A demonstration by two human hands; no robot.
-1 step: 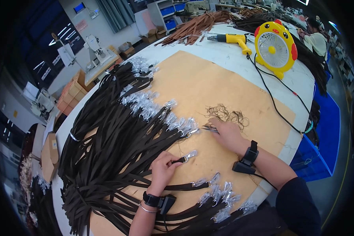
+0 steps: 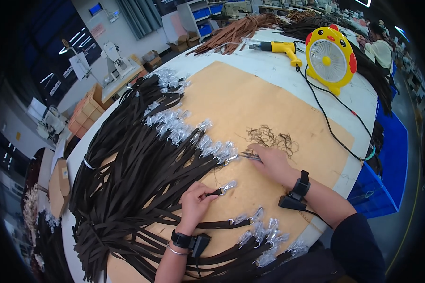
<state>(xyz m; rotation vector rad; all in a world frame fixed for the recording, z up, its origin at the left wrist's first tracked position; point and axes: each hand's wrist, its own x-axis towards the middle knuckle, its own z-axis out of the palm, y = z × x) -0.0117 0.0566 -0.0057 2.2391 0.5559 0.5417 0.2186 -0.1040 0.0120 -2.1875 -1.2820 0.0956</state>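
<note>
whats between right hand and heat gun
Head view: from the right hand to the heat gun lie tangled dark threads on a tan sheet, then bare white tabletop.

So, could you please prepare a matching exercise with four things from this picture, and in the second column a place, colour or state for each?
Things:
1. Fan
2. Snips
3. Bin
4. Threads

Descriptions:
A. held in the right hand
B. lying in a loose tangle
C. yellow, standing upright
D. blue, beside the table

Right pairs: 1-C, 2-A, 3-D, 4-B.
</note>
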